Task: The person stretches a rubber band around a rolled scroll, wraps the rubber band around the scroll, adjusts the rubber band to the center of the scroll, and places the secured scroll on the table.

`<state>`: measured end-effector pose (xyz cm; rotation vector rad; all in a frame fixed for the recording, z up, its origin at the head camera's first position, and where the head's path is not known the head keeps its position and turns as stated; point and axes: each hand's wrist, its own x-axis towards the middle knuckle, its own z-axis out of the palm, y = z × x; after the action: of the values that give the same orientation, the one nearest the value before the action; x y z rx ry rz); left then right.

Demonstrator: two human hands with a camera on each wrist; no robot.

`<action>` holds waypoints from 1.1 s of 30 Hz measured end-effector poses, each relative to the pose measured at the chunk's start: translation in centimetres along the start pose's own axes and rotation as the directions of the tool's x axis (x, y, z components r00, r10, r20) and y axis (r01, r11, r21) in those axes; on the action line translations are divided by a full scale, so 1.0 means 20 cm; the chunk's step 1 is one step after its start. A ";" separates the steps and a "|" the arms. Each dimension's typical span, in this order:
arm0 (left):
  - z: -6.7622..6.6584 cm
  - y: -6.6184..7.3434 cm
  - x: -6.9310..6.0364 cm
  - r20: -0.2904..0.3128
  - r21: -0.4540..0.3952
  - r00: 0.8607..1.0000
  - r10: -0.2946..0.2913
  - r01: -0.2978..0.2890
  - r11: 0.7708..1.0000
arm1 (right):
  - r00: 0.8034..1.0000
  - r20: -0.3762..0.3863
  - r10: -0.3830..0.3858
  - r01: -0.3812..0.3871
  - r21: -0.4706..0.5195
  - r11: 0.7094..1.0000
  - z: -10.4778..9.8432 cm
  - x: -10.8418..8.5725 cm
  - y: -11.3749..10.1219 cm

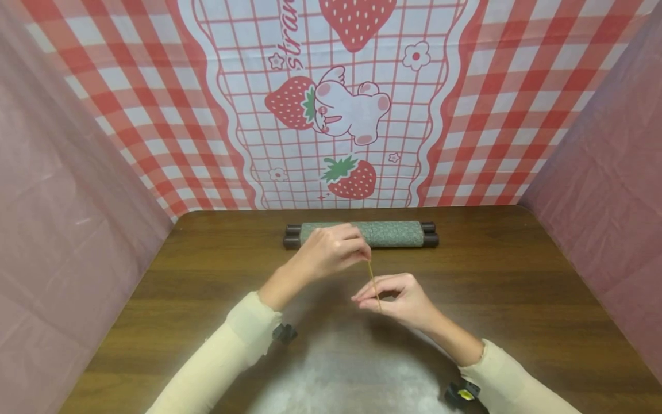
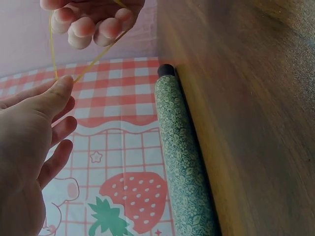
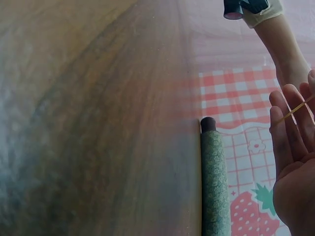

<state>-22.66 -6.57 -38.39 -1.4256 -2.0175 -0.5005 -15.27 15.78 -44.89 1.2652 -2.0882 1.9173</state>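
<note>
A thin yellow rubber band runs taut between my two hands. My left hand pinches one end of it between thumb and fingertip, the other fingers loosely bent in the left wrist view. Lower and to the right, my right hand carries the band looped over its fingers; those fingers look fairly straight in the right wrist view, with the band lying across them. Behind the left hand lies a rolled green patterned scroll with dark rod ends, partly hidden by that hand.
Both hands are above a brown wooden table. A red-and-white checked cloth with strawberries hangs behind it, and pink curtains stand at the sides. Dark wrist cameras are strapped at the cream sleeves.
</note>
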 end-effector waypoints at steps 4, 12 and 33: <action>0.00 0.00 0.00 0.010 0.004 1.000 0.000 0.000 1.000 | 1.000 0.005 0.013 -0.013 -0.010 1.000 0.00 0.00 0.01; 0.00 -0.01 -0.01 0.005 0.010 1.000 -0.022 0.022 1.000 | 0.999 0.027 0.032 -0.031 -0.019 0.999 0.00 -0.01 0.00; -0.03 -0.02 -0.07 0.001 0.000 0.999 -0.052 0.052 0.999 | 0.999 0.026 0.038 -0.037 -0.036 0.999 -0.07 -0.03 0.02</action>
<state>-22.55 -8.10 -38.88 -1.3767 -2.0595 -0.5219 -15.78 17.30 -45.18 1.2604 -2.1639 1.8795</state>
